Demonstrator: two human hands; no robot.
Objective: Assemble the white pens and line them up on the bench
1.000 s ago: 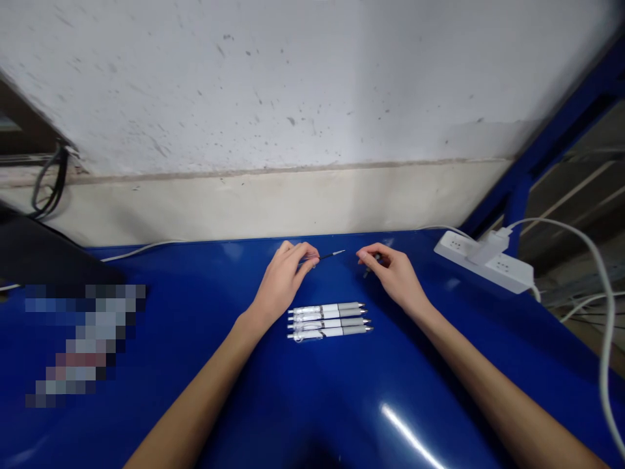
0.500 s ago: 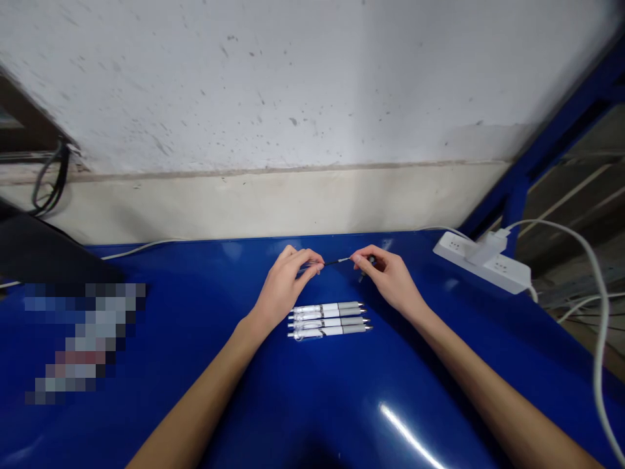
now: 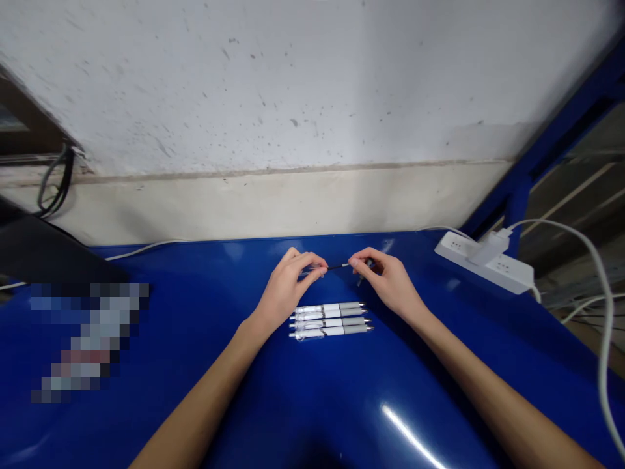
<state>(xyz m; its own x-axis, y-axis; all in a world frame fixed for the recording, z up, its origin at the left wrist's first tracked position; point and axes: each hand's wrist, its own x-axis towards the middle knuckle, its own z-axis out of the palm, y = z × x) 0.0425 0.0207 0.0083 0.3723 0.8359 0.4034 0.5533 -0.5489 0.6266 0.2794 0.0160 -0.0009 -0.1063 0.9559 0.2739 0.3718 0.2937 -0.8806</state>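
Between my hands runs a thin pen refill (image 3: 336, 266), dark along most of its length and pale at the right end. My left hand (image 3: 293, 280) pinches its left end between thumb and fingertips; something clear and slim also shows behind these fingers, partly hidden. The thumb and forefinger of my right hand (image 3: 383, 279) are closed on the pale end. A small grey-dark piece shows behind the right fingers, too covered to make out. Just below, several white-and-grey click pens (image 3: 332, 322) lie side by side, tips to the right.
The blue table (image 3: 312, 397) meets a stained wall (image 3: 293, 117). A white power strip (image 3: 483, 260) with a plug and cable lies at the right, beside a blue metal frame (image 3: 517, 195). At the left are a dark object (image 3: 43, 254) and a pixelated patch.
My hands have come slightly closer together, so less of the refill shows between the fingertips. The row of pens has stayed in place.
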